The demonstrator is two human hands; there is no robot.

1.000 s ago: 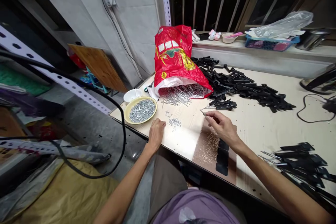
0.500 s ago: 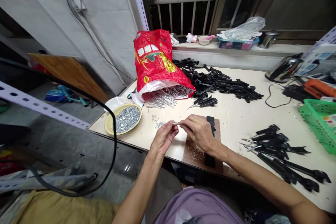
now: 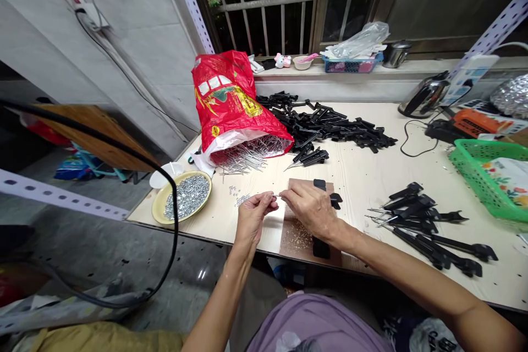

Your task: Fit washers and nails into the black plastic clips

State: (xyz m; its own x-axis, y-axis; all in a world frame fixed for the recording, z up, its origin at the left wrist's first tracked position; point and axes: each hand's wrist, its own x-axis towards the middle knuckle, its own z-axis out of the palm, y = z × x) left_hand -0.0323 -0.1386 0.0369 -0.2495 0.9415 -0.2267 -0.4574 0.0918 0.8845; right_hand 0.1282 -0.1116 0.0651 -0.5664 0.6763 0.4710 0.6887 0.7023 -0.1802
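My left hand [image 3: 254, 215] is closed in a pinch at the tip of a thin metal rod [image 3: 278, 195]; any small piece between those fingertips is hidden. My right hand [image 3: 310, 210] wraps round a black plastic handle [image 3: 336, 201], whose end pokes out past the palm, and the rod runs from it toward the left fingertips. Small metal nuts [image 3: 242, 199] lie loose just left of my left hand. Under my right hand is a brown board [image 3: 291, 231] with black blocks [image 3: 320, 247] and scattered crumbs on it.
A yellow bowl [image 3: 208, 198] of small metal pieces stands at left. A red bag [image 3: 231, 99] spills thin metal rods [image 3: 243, 162]. Black plastic parts [image 3: 330, 124] are piled behind; several rodded handles [image 3: 416, 214] lie right, near a green basket [image 3: 474, 168]. A black cable [image 3: 175, 214] loops at left.
The view has shifted, so the table things appear further left. Both hands stay together at the rod, and the black handle's end now shows beyond my right hand.
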